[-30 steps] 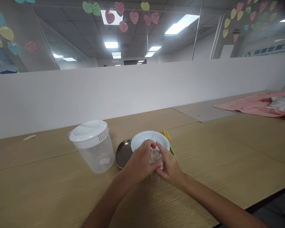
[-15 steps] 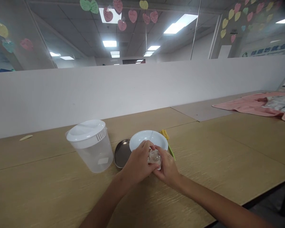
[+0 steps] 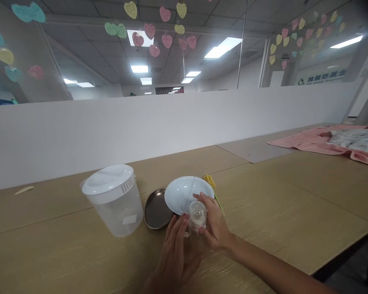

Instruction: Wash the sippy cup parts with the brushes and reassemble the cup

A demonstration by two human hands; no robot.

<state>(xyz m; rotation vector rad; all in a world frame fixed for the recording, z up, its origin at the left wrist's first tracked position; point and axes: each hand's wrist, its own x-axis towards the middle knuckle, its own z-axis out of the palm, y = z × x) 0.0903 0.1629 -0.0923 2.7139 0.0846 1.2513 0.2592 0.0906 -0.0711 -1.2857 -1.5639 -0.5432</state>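
Note:
A clear bottle-like container [image 3: 198, 215] with a rounded, see-through top stands upright in front of the white bowl. Its lower part is blurred, so its exact kind is hard to make out. My right hand [image 3: 216, 224] grips its right side, with the thumb low and the index finger stretched towards the bowl. To the left, my left hand [image 3: 176, 253] has its fingers stretched out and holds nothing; whether its fingertips touch the container I cannot tell. Just beyond is the white bowl [image 3: 179, 192], overlapping a dark metal tray [image 3: 155, 212].
A translucent bucket with a white lid [image 3: 112, 200] stands left of the tray. Behind the bowl's right side lies a yellow object [image 3: 209, 180] with a green strip. A pink cloth [image 3: 313, 143] lies at the far right, and a low white partition [image 3: 159, 126] borders the wooden table.
My left hand has let go of the clear container and drawn back down and left, its fingers straightening. My right hand keeps hold. The camera view has tilted up slightly.

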